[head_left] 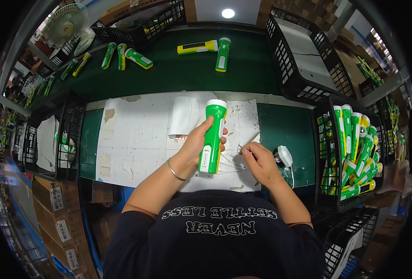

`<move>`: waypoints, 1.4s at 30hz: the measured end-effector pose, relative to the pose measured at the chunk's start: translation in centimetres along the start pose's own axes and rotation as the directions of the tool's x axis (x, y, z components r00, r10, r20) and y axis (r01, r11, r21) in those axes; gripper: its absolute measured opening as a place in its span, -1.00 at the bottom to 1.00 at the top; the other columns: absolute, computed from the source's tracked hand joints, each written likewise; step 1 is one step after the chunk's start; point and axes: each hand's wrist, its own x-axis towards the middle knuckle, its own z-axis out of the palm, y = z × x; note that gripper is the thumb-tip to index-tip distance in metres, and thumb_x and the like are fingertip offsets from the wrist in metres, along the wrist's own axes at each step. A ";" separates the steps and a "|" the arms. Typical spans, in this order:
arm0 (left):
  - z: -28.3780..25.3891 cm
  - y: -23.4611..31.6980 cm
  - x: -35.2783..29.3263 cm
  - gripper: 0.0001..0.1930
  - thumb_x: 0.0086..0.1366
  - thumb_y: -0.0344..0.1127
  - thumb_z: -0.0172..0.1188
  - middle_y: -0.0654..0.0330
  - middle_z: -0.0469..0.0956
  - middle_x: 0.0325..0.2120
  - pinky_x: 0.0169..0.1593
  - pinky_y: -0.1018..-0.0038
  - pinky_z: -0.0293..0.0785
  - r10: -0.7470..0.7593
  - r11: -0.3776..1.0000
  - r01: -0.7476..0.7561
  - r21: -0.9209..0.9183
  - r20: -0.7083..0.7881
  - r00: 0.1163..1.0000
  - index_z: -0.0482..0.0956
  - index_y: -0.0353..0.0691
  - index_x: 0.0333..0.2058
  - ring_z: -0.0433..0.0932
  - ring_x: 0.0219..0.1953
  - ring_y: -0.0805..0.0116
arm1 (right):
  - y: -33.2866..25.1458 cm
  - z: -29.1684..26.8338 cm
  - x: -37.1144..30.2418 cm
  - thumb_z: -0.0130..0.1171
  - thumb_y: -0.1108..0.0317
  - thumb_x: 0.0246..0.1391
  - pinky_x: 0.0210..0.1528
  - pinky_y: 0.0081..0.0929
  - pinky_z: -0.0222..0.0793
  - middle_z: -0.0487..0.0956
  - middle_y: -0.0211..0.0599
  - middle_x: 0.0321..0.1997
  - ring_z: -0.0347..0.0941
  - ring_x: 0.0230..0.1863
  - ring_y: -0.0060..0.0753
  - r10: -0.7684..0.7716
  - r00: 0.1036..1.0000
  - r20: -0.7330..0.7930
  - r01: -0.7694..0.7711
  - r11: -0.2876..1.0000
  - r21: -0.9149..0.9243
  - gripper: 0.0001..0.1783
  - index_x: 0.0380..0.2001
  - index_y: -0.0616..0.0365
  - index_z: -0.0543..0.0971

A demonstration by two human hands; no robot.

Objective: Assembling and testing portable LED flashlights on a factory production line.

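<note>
One torch [212,135] is in play, green body with a white head and a yellow side strip, and the left hand [198,142] has it wrapped firmly around the middle. Its long axis runs almost straight from six to twelve o'clock in the head view, white head up at twelve, tail down at six, tipped just a touch toward one. It sits over the white worn mat [131,139] at the centre of the green bench.

Over to the right hand [258,160]: fingers pinched closed on a thin pale stick [251,141], which slants up toward one o'clock from the fingertips. That hand lies at about four o'clock from the torch's body, near it but not touching. Fine pale wires [231,165] trail between the torch's tail and the right hand.

So the torch lies at ten o'clock from the pinch, and the left hand is plainly the nearer one, already on it. A small white part [285,156] rests just beyond the right hand at three o'clock, and a black crate [326,153] of like torches stands farther right.
</note>
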 end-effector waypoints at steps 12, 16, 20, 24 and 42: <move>0.3 -0.4 -0.4 -0.66 0.34 -0.10 -0.05 0.08 0.45 -0.32 -0.40 0.41 0.53 0.083 0.990 -0.082 0.116 -0.004 0.997 0.29 -0.27 -0.11 0.48 -0.44 0.37 | -2.2 0.6 0.7 0.07 0.34 0.02 -0.49 -0.33 0.34 0.48 -0.21 -0.50 0.42 -0.52 -0.08 -0.166 0.986 -0.018 0.160 0.970 -0.181 -0.88 -0.49 0.15 0.50; 2.0 -0.6 -1.4 -0.69 0.38 -0.13 -0.17 0.14 0.45 -0.29 -0.38 0.52 0.49 0.272 0.875 -0.249 0.416 0.005 0.962 0.30 -0.25 -0.09 0.48 -0.40 0.42 | -3.2 1.3 1.3 0.14 0.38 -0.06 -0.61 -0.41 0.27 0.40 -0.33 -0.59 0.38 -0.63 -0.23 -0.349 0.937 0.018 0.318 0.833 -0.453 -0.92 -0.54 0.10 0.48; 1.0 -1.5 -1.4 -0.60 0.41 -0.02 -0.29 0.14 0.47 -0.28 -0.34 0.52 0.48 0.334 0.798 -0.320 0.511 0.067 0.940 0.30 -0.25 -0.09 0.48 -0.41 0.44 | -3.1 2.4 1.5 0.18 0.36 -0.13 -0.66 -0.40 0.25 0.36 -0.37 -0.63 0.35 -0.68 -0.27 -0.422 0.902 0.089 0.400 0.742 -0.538 -0.90 -0.57 0.06 0.47; 0.3 -1.1 -2.1 -0.48 0.40 0.09 -0.40 0.13 0.49 -0.42 -0.36 0.52 0.47 0.345 0.802 -0.320 0.504 0.046 0.938 0.33 -0.26 -0.11 0.47 -0.44 0.45 | -3.5 2.2 0.4 0.21 0.29 -0.16 -0.68 -0.41 0.24 0.31 -0.40 -0.67 0.31 -0.72 -0.32 -0.570 0.783 0.250 0.622 0.723 -0.299 -0.82 -0.66 0.02 0.42; -0.1 0.5 -3.3 -0.66 0.31 -0.21 0.00 0.13 0.45 -0.27 -0.34 0.50 0.50 0.162 0.924 -0.200 0.327 0.140 0.977 0.22 -0.24 -0.03 0.49 -0.37 0.44 | -1.0 1.9 2.9 0.23 0.37 -0.02 -0.63 -0.62 -0.04 0.16 -0.57 -0.72 0.03 -0.62 -0.74 0.034 0.997 -0.066 -0.008 0.934 0.356 -0.55 -0.77 0.14 0.19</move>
